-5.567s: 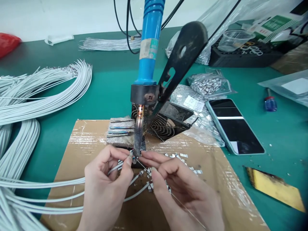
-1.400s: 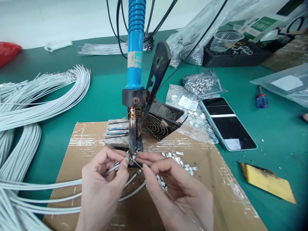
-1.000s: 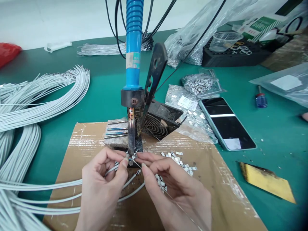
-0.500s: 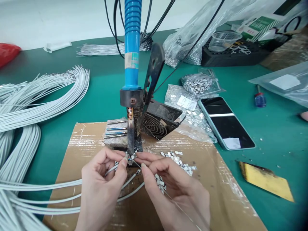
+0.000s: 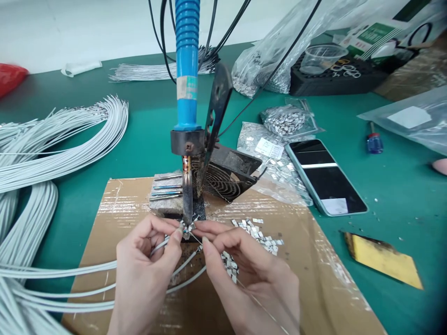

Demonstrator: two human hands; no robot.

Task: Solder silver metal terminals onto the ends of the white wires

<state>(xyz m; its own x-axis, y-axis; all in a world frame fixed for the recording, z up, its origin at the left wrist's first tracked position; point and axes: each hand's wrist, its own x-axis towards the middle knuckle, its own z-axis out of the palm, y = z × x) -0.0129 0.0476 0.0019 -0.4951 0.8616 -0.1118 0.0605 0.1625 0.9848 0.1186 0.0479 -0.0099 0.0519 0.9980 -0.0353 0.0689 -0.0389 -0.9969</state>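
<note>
The green surface [image 5: 150,151] is backed by a white wall [image 5: 87,28] and is partly covered, at the front, by a sheet of cardboard [image 5: 122,200]. Its left side is taken up by bundles of white cable [image 5: 70,158]; its right side is shared by a phone [image 5: 326,177], a screwdriver [image 5: 375,143] and a scorched yellow pad [image 5: 386,260]. A black tray [image 5: 335,83] is set further back. Above the cardboard, a blue-handled soldering iron [image 5: 187,60] is held upright by a stand, with a fan [image 5: 226,179] placed just beside it. A cable [image 5: 159,245] is pinched in the narrow grip of the left hand [image 5: 148,265], its end near the iron's tip. A thin wire [image 5: 196,237] is held in the narrow grip of the right hand [image 5: 256,274] and is angled toward the same spot, while small metal pieces [image 5: 259,236] are scattered nearby on the cardboard; whether the iron is touched cannot be told
</note>
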